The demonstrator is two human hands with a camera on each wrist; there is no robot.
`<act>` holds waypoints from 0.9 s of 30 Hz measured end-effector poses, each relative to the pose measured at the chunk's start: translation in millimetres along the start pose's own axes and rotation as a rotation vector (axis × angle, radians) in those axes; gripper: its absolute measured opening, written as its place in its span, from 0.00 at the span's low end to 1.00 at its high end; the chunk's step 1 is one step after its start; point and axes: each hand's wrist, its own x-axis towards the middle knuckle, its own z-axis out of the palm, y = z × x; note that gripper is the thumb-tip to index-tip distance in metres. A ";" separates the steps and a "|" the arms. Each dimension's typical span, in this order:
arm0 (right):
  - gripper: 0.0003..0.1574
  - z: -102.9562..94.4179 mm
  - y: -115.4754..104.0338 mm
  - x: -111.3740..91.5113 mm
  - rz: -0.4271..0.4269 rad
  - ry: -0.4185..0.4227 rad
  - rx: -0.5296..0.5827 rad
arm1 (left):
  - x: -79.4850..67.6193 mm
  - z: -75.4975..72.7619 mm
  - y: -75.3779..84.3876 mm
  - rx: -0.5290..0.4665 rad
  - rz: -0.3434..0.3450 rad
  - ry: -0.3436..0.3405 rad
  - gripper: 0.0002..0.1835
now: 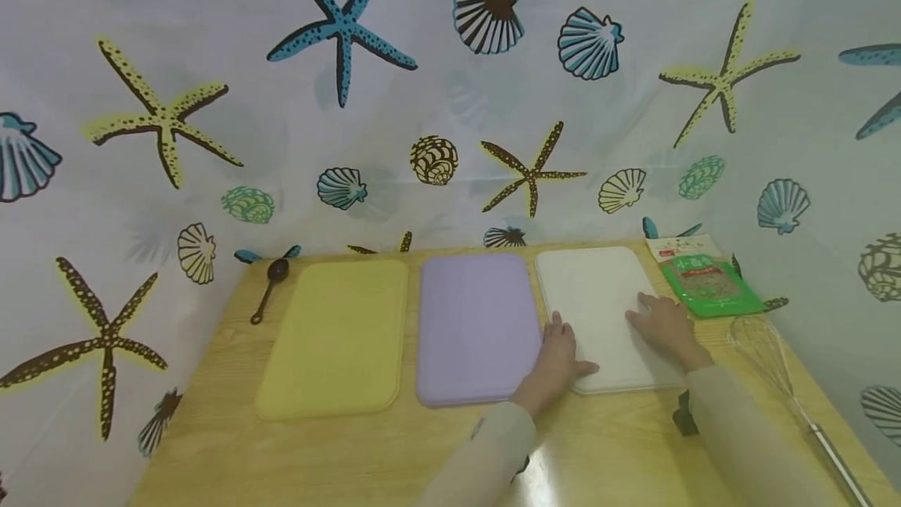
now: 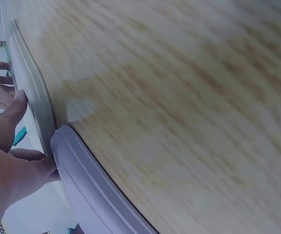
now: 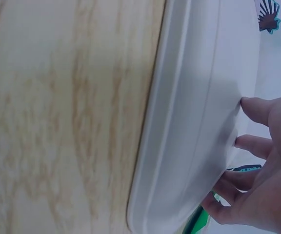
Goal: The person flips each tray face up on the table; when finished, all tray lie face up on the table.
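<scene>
A white rectangular plastic tray (image 1: 598, 319) lies with its smooth, rounded face up on the wooden table. My left hand (image 1: 556, 358) is at its left side, fingers by the gap beside a purple tray (image 1: 477, 319) and thumb on the white one. At the right side my right hand (image 1: 665, 327) rests extended fingertips on the white surface; the right wrist view shows the thumb and fingers (image 3: 253, 145) spread along it. Further left lies a matching yellow tray (image 1: 338, 335). The left wrist view shows the purple tray's stepped rim (image 2: 96, 180) close to the white one.
A green and white packet (image 1: 704, 280) lies beyond my right hand at the back right. Along the right side of the table rests a wire whisk (image 1: 774, 366). A dark spoon (image 1: 274, 276) is at the back left. A patterned curtain (image 1: 436, 100) surrounds the table.
</scene>
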 end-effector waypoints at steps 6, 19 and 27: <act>0.39 -4.7 -0.5 -1.1 -0.010 -0.004 0.016 | -2.7 -1.4 1.9 0.054 0.006 -0.004 0.47; 0.39 -21.8 -1.1 -4.7 -0.029 -0.036 0.175 | -0.6 0.9 -1.7 0.086 0.036 0.000 0.47; 0.36 -22.7 12.4 -4.6 -0.045 -0.018 0.268 | 0.2 -0.5 -2.6 0.038 0.040 -0.001 0.46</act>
